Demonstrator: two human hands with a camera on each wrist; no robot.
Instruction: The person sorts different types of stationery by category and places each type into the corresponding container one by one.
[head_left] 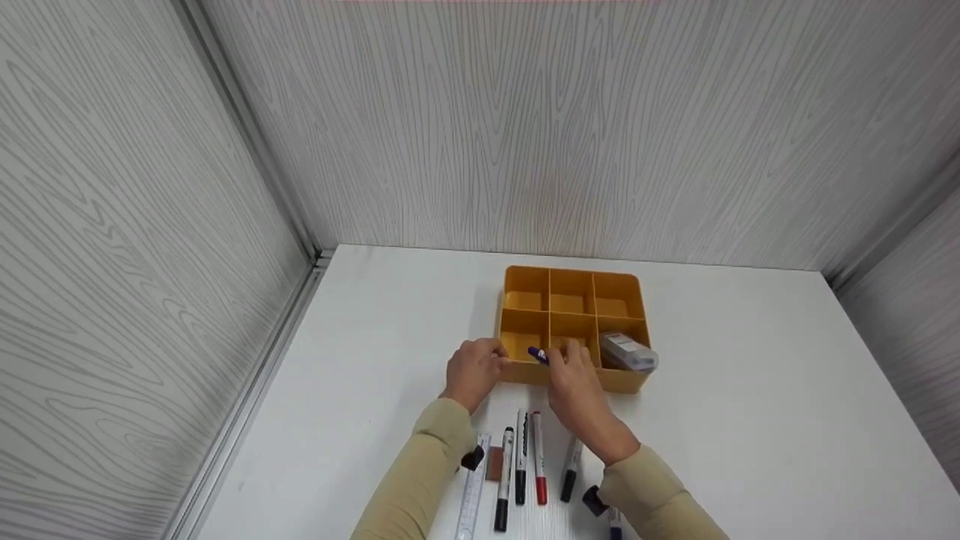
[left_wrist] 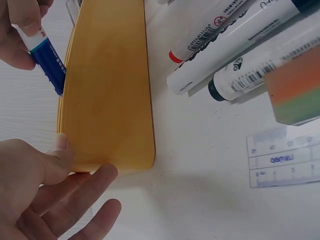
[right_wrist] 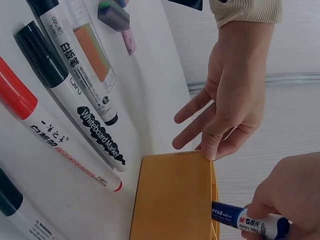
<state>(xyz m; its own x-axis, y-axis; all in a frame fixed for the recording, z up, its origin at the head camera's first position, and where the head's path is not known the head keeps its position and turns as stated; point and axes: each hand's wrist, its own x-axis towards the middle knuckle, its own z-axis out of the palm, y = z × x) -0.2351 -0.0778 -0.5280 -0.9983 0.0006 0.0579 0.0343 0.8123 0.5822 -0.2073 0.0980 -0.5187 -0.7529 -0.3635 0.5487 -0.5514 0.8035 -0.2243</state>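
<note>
My left hand [head_left: 474, 371] pinches the front left corner of a yellow six-compartment organizer box [head_left: 622, 381], its thumb at the rim and the other fingers spread along the side. In the fingers of my right hand [head_left: 577, 390] is a blue-and-white marker [right_wrist: 227, 212]. Its blue end points left over the front row of compartments, and in the right wrist view it dips behind the box's front rim. A clear plastic case [head_left: 628, 351] leans in the front right compartment.
Between my forearms lie black-capped markers [head_left: 505, 480], a red-capped marker [head_left: 538, 457], a clear ruler [head_left: 472, 487] and an orange-and-green block [left_wrist: 295, 95]. Another marker [head_left: 615, 525] is partly hidden by my right sleeve. Grey wood-grain panels [head_left: 555, 127] enclose the white table [head_left: 735, 360].
</note>
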